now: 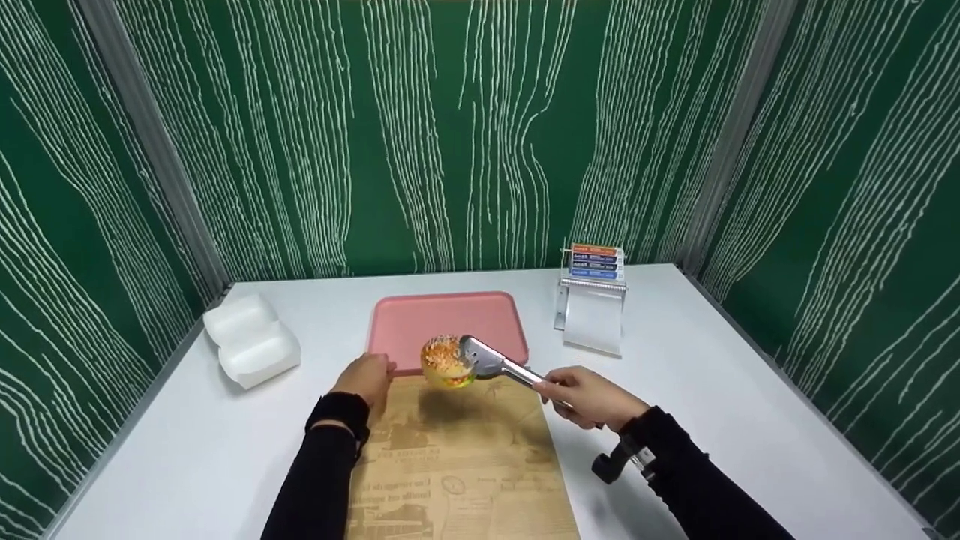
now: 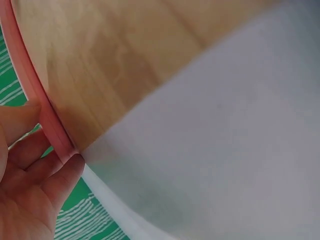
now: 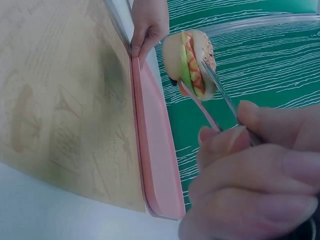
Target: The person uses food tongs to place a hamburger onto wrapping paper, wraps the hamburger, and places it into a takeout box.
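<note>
My right hand [image 1: 589,396] grips a pair of metal tongs [image 1: 517,370]. Between their ends hangs a burger [image 1: 444,360] with a seeded bun, held above the brown printed paper [image 1: 457,472]. In the right wrist view the burger [image 3: 187,62] shows its green and red filling side-on, pinched by the tong tips. My left hand [image 1: 367,382] holds the near left corner of the pink tray [image 1: 450,322]. Thumb and fingers pinch the tray's rim [image 2: 37,95] in the left wrist view, beside the paper's corner. Parts of the tong handles are hidden inside my right hand.
Left on the white table [image 1: 652,300] stands an opened white clamshell box [image 1: 259,360]. Back right is a metal dispenser [image 1: 592,300] with a white sheet hanging and several coloured boxes on top. Green walls [image 1: 300,135] with white lines enclose the table's back and sides.
</note>
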`<state>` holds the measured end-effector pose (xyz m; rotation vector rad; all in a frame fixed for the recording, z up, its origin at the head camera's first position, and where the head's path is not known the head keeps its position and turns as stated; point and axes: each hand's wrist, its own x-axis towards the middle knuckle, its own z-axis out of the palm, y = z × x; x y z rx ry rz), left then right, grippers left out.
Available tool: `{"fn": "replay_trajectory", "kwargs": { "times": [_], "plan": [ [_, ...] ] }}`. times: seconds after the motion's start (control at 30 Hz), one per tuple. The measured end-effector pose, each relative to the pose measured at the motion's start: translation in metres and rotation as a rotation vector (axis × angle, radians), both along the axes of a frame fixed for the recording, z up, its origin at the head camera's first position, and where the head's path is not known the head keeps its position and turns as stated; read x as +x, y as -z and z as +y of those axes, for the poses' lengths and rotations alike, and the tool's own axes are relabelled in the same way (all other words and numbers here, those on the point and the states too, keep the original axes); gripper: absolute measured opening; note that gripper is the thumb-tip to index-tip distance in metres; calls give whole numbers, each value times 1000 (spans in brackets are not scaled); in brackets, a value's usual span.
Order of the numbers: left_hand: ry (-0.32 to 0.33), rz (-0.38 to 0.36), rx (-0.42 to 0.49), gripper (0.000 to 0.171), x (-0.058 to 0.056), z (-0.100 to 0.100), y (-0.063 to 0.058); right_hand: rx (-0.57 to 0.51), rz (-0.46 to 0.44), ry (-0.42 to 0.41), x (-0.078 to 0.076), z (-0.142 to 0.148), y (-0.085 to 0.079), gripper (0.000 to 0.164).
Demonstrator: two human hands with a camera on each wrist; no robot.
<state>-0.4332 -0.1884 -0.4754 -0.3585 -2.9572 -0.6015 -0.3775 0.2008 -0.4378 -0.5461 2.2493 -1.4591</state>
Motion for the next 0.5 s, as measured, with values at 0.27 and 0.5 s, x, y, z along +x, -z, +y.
{"fn": "replay_trajectory", "kwargs": {
  "times": [0.27, 0.5],
  "plan": [
    [38, 0, -5, 18, -7, -2, 2, 78, -24, -68, 19, 3, 7, 52],
    [5, -55, 13, 11, -4, 0, 2, 112, -22, -109, 31, 4, 12, 46]
  ]
}}
